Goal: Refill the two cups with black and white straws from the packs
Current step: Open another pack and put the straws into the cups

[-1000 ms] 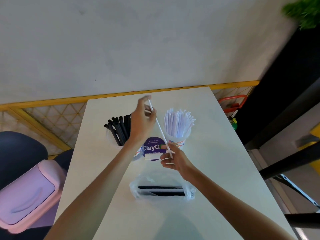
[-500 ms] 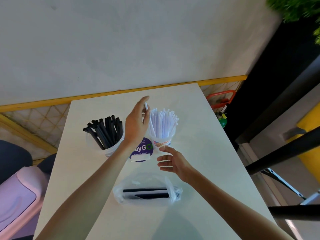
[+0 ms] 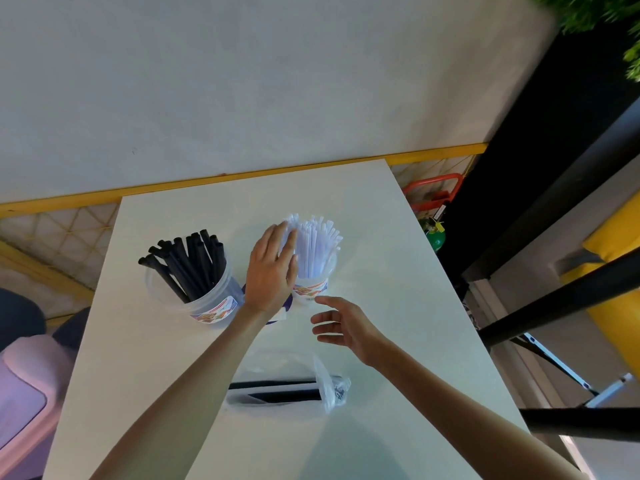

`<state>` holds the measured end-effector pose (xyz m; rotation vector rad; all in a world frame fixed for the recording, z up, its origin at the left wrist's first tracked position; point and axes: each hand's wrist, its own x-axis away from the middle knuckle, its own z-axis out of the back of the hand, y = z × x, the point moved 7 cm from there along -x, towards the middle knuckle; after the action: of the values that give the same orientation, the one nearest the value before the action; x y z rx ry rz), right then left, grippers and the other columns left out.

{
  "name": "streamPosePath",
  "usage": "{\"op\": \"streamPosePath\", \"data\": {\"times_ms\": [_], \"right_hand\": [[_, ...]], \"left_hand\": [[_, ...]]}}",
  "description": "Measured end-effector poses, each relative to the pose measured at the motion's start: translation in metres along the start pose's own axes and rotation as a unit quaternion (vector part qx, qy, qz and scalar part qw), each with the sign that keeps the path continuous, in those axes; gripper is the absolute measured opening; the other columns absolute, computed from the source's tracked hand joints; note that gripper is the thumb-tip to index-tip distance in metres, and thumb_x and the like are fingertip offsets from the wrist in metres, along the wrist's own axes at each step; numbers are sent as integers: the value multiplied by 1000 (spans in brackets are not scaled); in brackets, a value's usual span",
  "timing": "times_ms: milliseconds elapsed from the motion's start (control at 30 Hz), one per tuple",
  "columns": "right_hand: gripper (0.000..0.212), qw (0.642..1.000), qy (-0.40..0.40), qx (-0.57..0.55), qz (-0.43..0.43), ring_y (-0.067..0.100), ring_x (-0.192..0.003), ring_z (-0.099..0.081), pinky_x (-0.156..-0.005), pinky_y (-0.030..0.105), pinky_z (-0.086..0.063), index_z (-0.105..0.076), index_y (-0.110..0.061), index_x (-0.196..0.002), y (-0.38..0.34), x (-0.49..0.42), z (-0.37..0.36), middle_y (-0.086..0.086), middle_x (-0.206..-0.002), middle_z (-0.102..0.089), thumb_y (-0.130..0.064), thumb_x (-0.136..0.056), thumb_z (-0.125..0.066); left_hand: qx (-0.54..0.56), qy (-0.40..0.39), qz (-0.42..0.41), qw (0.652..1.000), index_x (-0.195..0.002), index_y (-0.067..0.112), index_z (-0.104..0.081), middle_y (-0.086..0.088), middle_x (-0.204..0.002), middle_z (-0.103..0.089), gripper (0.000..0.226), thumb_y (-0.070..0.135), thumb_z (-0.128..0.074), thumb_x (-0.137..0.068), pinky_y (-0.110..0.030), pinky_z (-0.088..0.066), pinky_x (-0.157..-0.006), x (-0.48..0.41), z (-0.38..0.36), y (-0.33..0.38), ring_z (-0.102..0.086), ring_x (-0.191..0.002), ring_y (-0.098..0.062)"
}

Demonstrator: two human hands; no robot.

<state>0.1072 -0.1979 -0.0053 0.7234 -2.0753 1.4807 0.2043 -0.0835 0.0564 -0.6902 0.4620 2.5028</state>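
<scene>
**White straw delivered, both hands free**

At left, the cup of black straws [image 3: 188,268] stands packed and fanned. Just beside it is the left hand [image 3: 272,271], which a second ago carried a single white straw. It now rests straight fingers against the white straws [image 3: 313,244], its grip slack and holding nothing. That straw looks delivered. Nearer the person, the clear pack [image 3: 287,389] holds a few black ones, probably next. The white cup [image 3: 311,291] is full, its straw tips splayed. The right hand [image 3: 341,327] has let go and hovers open over the tabletop [image 3: 398,323].

Likely café or drinks shop: printed black-straw cup [image 3: 214,306], white-straw cup [image 3: 311,289] on white table [image 3: 388,306], plant [image 3: 588,13] nearby
</scene>
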Motion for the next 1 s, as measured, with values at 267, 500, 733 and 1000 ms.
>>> {"op": "streamPosePath", "data": {"times_ms": [267,500,733,1000], "right_hand": [[28,1000,-8,16,-5,18,-70,-64,-72,28,-53,-56,-13,-116,4,-3,-11,5,-80,-65,-29,-93,-51],[22,999,-21,30,5,17,-68,-64,-69,26,-53,-56,-14,-110,4,0,-29,4,-79,-65,-28,-93,-50],[19,997,-46,63,24,18,-69,-64,-69,26,-54,-57,-12,-107,10,0,-57,5,-79,-65,-24,-94,-51],[25,892,-50,444,65,17,-75,-60,-72,22,-49,-64,-5,-110,54,-17,-90,14,-98,-69,-3,-88,-51]], "left_hand": [[-19,-100,58,993,-144,9,-26,-21,-150,-28,52,28,-27,-95,-45,-20,-110,9,-6,-8,-27,-138,-38],[46,-75,77,993,-145,6,-23,-20,-150,-26,53,22,-28,-95,-40,-19,-112,15,21,-5,-24,-139,-35],[142,-46,105,983,-145,12,-26,-12,-149,-33,51,18,-37,-96,-25,-34,-102,41,58,-1,-34,-136,-23],[163,-98,217,957,-119,11,-58,-4,-98,-67,31,5,-51,-90,-27,-50,-76,124,66,-28,-64,-87,-20]]}}
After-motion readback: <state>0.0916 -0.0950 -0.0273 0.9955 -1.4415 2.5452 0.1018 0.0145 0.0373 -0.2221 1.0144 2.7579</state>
